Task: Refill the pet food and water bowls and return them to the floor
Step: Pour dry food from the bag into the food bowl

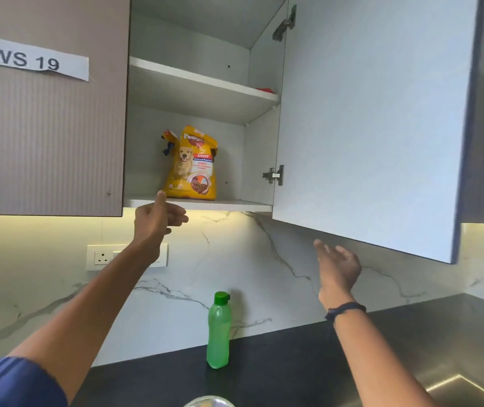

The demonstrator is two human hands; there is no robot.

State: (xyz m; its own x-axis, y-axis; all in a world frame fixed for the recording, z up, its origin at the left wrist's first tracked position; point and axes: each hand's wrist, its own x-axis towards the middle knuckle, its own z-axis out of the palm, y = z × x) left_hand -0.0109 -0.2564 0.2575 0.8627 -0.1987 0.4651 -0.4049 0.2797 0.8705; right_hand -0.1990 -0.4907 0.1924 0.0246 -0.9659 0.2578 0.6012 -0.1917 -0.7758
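A yellow dog food bag (194,165) stands upright on the lower shelf (234,204) of an open wall cabinet. My left hand (156,221) is raised just below the shelf's front edge, fingers apart, its thumb tip close to the bag's lower left corner, holding nothing. My right hand (337,267) hovers open under the swung-out cabinet door (375,118), apart from it. A green water bottle (218,330) with a green cap stands upright on the dark counter (293,362). The rim of a metal bowl (209,402) shows at the bottom edge.
The left cabinet door (47,127) is closed and carries a "WS 19" label. The upper shelf (202,80) holds a small red item at its right end. A wall socket (102,257) sits on the marble backsplash. A steel sink area (463,371) lies at right.
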